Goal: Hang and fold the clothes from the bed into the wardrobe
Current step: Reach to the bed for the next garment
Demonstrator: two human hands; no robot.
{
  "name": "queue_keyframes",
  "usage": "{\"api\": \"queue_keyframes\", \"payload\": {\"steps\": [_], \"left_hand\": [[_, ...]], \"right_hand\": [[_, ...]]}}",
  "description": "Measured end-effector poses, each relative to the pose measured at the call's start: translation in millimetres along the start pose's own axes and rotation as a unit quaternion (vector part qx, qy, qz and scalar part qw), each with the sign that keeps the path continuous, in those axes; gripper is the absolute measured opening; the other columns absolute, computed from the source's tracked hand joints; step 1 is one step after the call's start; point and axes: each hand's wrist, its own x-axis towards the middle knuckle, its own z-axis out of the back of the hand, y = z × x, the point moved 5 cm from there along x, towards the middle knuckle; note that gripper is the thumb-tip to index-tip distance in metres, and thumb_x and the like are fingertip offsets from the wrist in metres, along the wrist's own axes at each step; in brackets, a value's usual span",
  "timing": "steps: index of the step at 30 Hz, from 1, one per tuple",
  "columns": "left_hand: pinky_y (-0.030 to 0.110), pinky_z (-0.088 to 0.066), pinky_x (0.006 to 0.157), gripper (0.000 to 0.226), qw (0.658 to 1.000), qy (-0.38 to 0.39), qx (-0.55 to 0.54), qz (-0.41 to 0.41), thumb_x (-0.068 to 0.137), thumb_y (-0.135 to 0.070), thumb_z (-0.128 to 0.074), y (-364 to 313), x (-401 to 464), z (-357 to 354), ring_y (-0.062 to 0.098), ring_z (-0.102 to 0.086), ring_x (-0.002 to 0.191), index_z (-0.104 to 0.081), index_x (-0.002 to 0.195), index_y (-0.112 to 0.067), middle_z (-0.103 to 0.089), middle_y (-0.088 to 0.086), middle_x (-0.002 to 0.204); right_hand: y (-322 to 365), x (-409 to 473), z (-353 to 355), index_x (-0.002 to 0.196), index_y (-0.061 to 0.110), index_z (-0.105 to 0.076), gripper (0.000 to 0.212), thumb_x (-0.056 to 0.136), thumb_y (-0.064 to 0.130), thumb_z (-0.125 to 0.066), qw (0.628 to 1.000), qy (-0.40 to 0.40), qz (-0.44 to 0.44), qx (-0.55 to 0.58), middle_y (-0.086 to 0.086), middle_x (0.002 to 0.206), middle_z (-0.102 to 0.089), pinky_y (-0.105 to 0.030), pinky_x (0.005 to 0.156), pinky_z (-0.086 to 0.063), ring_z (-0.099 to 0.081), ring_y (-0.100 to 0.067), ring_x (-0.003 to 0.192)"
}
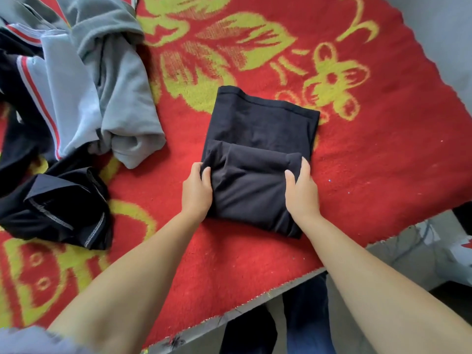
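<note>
Two hands on it | left hand [198, 190] and right hand [301, 186] each grip a side of the half-folded black garment [258, 159] on the bed's red blanket [370, 154] | risk: uneven pull, fold slumps open

Both hands [196, 190] [301, 187] grip a folded black garment [258, 139] on the blanket [357, 162].

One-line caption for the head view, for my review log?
Both hands, left hand and right hand, grip a half-folded black garment on the red blanket, unfolded clothes piled beside.
</note>
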Motion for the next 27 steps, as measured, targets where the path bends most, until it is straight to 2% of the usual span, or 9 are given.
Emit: {"api": "queue_keyframes", "payload": {"steps": [5, 7, 10, 14, 17, 20, 22, 25, 27], "left_hand": [[0.043, -0.04, 0.085, 0.038, 0.99, -0.037, 0.135, 0.031, 0.096, -0.028, -0.048, 1.4, -14.9, 13.1, 0.037, -0.052, 0.112, -0.045, 0.129, -0.01, -0.056, 0.017, 0.121], [0.049, -0.036, 0.099, 0.057, 0.964, -0.026, 0.205, -0.17, 0.089, -0.03, -0.056, -16.8, -27.9, 18.3, 0.035, -0.042, 0.124, -0.041, 0.138, -0.005, -0.048, 0.018, 0.133], [0.061, -0.026, 0.11, 0.088, 0.811, 0.126, 0.362, -0.441, 0.07, -0.039, -0.066, -16.1, -63.8, 0.3, 0.031, -0.029, 0.142, -0.034, 0.146, -0.009, -0.032, 0.017, 0.152], [0.056, 0.0, 0.114, 0.091, 0.752, 0.205, 0.529, -0.334, 0.083, -0.015, -0.053, 3.9, -46.5, -5.3, 0.029, 0.003, 0.148, 0.006, 0.152, -0.024, 0.006, 0.01, 0.16], [0.041, -0.006, 0.118, 0.071, 0.729, 0.256, 0.543, -0.329, 0.09, -0.01, -0.039, -15.2, -35.1, -6.4, 0.028, -0.014, 0.146, -0.011, 0.153, -0.026, -0.008, 0.012, 0.16], [0.032, -0.041, 0.094, 0.055, 0.754, 0.353, 0.472, -0.291, 0.084, -0.008, -0.045, -47.5, -32.5, 8.9, 0.028, -0.054, 0.117, -0.048, 0.135, -0.03, -0.05, 0.008, 0.14], [0.024, -0.045, 0.069, 0.031, 0.762, 0.468, 0.394, -0.211, 0.079, -0.009, -0.049, -67.5, -30.6, 26.5, 0.018, -0.065, 0.084, -0.065, 0.099, -0.027, -0.071, 0.001, 0.099], [0.02, -0.037, 0.059, 0.015, 0.771, 0.553, 0.295, -0.113, 0.08, -0.009, -0.055, -92.0, -9.8, 47.2, 0.008, -0.049, 0.061, -0.054, 0.072, -0.022, -0.055, -0.008, 0.067], [0.025, -0.037, 0.063, 0.014, 0.829, 0.505, 0.231, -0.07, 0.084, -0.01, -0.059, -98.7, 20.4, 48.9, 0.01, -0.046, 0.068, -0.057, 0.075, -0.021, -0.051, -0.006, 0.072]], "right_hand": [[16.0, -17.4, 11.3, 0.153, 0.015, -0.017, 0.066, 0.097, 0.025, -0.049, 0.983, -0.064, 0.076, -0.152, -0.014, 0.146, -0.036, -0.045, 0.105, -0.031, -0.034, -0.033, 0.133], [23.1, -42.1, 7.4, 0.153, 0.011, -0.016, 0.08, 0.088, 0.035, -0.057, 0.949, -0.042, 0.207, -0.233, -0.017, 0.156, -0.022, -0.053, 0.114, -0.019, -0.017, -0.034, 0.145], [0.0, -79.7, -19.5, 0.15, 0.019, 0.014, 0.105, 0.081, 0.052, -0.059, 0.852, 0.123, 0.291, -0.418, -0.016, 0.157, 0.02, -0.066, 0.11, 0.002, 0.021, -0.034, 0.143], [-15.2, -70.2, -25.1, 0.149, 0.025, 0.021, 0.092, 0.093, 0.026, -0.052, 0.821, 0.15, 0.26, -0.485, -0.014, 0.157, 0.024, -0.062, 0.11, 0.009, 0.024, -0.032, 0.143], [7.8, -62.4, -19.5, 0.154, 0.022, -0.005, 0.069, 0.096, 0.008, -0.041, 0.826, 0.191, 0.259, -0.462, -0.011, 0.161, -0.003, -0.054, 0.117, -0.001, 0.003, -0.031, 0.148], [30.4, -58.0, 6.2, 0.15, 0.022, -0.027, 0.06, 0.093, 0.004, -0.039, 0.842, 0.289, 0.244, -0.384, -0.006, 0.154, -0.031, -0.044, 0.119, -0.011, -0.02, -0.024, 0.145], [43.5, -54.3, 34.0, 0.139, 0.021, -0.047, 0.056, 0.087, 0.003, -0.039, 0.838, 0.409, 0.218, -0.289, 0.001, 0.136, -0.055, -0.018, 0.102, -0.031, -0.048, -0.009, 0.127], [59.8, -34.2, 69.7, 0.098, 0.016, -0.065, 0.031, 0.078, 0.004, -0.045, 0.839, 0.488, 0.155, -0.182, 0.009, 0.076, -0.063, -0.022, 0.063, -0.043, -0.058, 0.0, 0.064], [66.9, 2.5, 82.4, 0.087, 0.026, -0.066, 0.024, 0.083, 0.005, -0.054, 0.9, 0.402, 0.13, -0.106, 0.004, 0.084, -0.067, -0.03, 0.069, -0.045, -0.06, -0.009, 0.076]]}}
